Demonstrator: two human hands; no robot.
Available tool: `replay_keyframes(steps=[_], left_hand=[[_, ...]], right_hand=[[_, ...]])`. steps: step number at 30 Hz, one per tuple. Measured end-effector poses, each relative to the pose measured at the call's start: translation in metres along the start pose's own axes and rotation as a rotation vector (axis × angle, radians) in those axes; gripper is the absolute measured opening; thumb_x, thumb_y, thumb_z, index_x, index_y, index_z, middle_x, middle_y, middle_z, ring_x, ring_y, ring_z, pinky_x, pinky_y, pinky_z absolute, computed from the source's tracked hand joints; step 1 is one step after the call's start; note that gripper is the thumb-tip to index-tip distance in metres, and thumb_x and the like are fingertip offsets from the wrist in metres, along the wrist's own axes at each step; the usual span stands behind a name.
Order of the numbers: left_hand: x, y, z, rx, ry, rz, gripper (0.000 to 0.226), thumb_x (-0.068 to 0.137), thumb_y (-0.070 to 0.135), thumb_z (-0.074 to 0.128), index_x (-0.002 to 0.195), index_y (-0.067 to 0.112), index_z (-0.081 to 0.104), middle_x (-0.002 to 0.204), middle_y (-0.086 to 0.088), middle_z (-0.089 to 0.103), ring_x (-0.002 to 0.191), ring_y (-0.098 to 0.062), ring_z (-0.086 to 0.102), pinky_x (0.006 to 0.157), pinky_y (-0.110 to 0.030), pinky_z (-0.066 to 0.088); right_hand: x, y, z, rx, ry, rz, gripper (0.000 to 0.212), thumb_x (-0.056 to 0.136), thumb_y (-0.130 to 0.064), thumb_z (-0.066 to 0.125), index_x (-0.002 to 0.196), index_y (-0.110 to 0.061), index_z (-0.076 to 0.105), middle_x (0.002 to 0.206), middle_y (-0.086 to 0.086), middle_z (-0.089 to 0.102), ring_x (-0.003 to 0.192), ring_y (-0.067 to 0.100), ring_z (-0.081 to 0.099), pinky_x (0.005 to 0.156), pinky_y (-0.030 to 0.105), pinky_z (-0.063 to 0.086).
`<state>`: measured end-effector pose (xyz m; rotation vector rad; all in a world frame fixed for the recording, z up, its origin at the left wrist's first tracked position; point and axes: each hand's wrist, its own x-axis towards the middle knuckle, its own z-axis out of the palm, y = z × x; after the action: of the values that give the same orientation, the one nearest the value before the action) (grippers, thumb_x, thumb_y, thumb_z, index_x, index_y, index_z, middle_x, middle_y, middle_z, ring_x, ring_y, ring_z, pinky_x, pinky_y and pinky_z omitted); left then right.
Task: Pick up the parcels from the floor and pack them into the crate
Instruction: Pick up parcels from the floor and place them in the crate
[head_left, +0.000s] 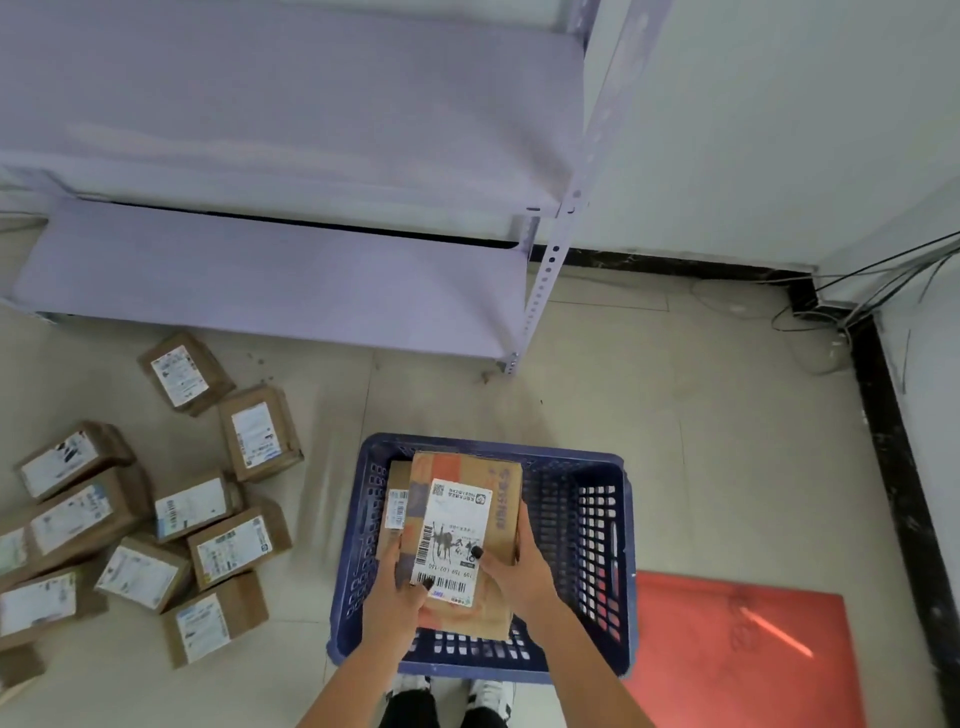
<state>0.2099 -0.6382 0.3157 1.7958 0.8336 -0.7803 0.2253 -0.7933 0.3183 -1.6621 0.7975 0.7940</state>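
A blue perforated plastic crate (587, 519) stands on the floor straight below me. Both hands hold a brown cardboard parcel (467, 499) with a white shipping label over the crate's left half. My left hand (397, 587) grips its near left corner and my right hand (511, 569) its near right side. A second labelled parcel (396, 493) lies inside the crate, partly hidden under the held one. Several brown labelled parcels (228, 540) lie scattered on the tiled floor to the left.
A pale metal shelving rack (270, 280) stands beyond the crate, its corner post (540, 291) near the crate's far side. A red sheet (737, 649) lies on the floor to the right. Cables (857, 301) trail in the wall corner. My shoes (452, 693) touch the crate's near edge.
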Motion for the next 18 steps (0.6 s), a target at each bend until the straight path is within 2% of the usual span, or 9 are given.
replay_keyframes(steps=[3,6,8,10,14,16,18], left_hand=[[0.025,-0.012,0.007,0.104,0.04,0.029,0.07,0.083,-0.001,0.057,0.144,0.017,0.026,0.121,-0.012,0.061,0.076,-0.024,0.061,0.06,-0.029,0.045],[0.062,-0.029,0.016,0.156,0.054,0.096,0.071,0.084,0.003,0.06,0.144,0.017,0.024,0.121,-0.012,0.063,0.082,-0.024,0.061,0.058,-0.025,0.041],[0.092,-0.039,0.02,0.151,0.058,0.113,0.07,0.085,0.002,0.059,0.144,0.016,0.024,0.123,-0.014,0.061,0.087,-0.021,0.061,0.062,-0.025,0.045],[0.123,-0.052,0.025,0.156,0.077,0.123,0.068,0.085,-0.001,0.057,0.144,0.015,0.026,0.127,-0.014,0.059,0.101,-0.027,0.061,0.069,-0.028,0.048],[0.173,-0.088,0.031,0.218,0.107,0.134,0.071,0.084,-0.006,0.054,0.144,0.015,0.023,0.129,-0.015,0.056,0.11,-0.032,0.057,0.085,-0.043,0.051],[0.19,-0.108,0.033,0.215,0.114,0.107,0.075,0.083,-0.008,0.052,0.146,0.017,0.019,0.131,-0.015,0.053,0.107,-0.031,0.058,0.082,-0.042,0.052],[0.201,-0.123,0.036,0.229,0.139,0.087,0.079,0.083,-0.008,0.051,0.147,0.019,0.013,0.131,-0.016,0.05,0.098,-0.031,0.06,0.069,-0.035,0.051]], right_hand=[[0.026,0.017,0.014,-0.087,-0.043,0.06,0.101,0.085,-0.022,0.066,0.149,-0.027,-0.012,0.141,0.007,0.046,0.121,0.025,0.052,0.095,0.031,0.045],[0.06,0.034,0.03,-0.112,-0.023,0.106,0.092,0.087,-0.019,0.063,0.15,-0.025,-0.003,0.137,0.006,0.049,0.109,0.02,0.055,0.087,0.028,0.049],[0.086,0.048,0.043,-0.181,-0.018,0.084,0.089,0.087,-0.015,0.062,0.151,-0.021,0.0,0.136,0.007,0.051,0.111,0.022,0.056,0.083,0.029,0.05],[0.112,0.061,0.057,-0.21,-0.021,0.063,0.086,0.088,-0.012,0.059,0.151,-0.019,0.001,0.135,0.007,0.053,0.112,0.024,0.057,0.075,0.027,0.048],[0.16,0.093,0.085,-0.198,-0.049,0.054,0.083,0.09,-0.01,0.058,0.151,-0.018,0.002,0.138,0.006,0.051,0.115,0.024,0.056,0.078,0.027,0.047],[0.179,0.104,0.099,-0.193,-0.064,0.058,0.083,0.091,-0.009,0.057,0.152,-0.02,0.002,0.139,0.006,0.05,0.116,0.025,0.056,0.077,0.025,0.045],[0.194,0.111,0.108,-0.186,-0.071,0.048,0.083,0.091,-0.006,0.057,0.152,-0.021,0.003,0.139,0.006,0.05,0.117,0.024,0.056,0.081,0.023,0.048]])
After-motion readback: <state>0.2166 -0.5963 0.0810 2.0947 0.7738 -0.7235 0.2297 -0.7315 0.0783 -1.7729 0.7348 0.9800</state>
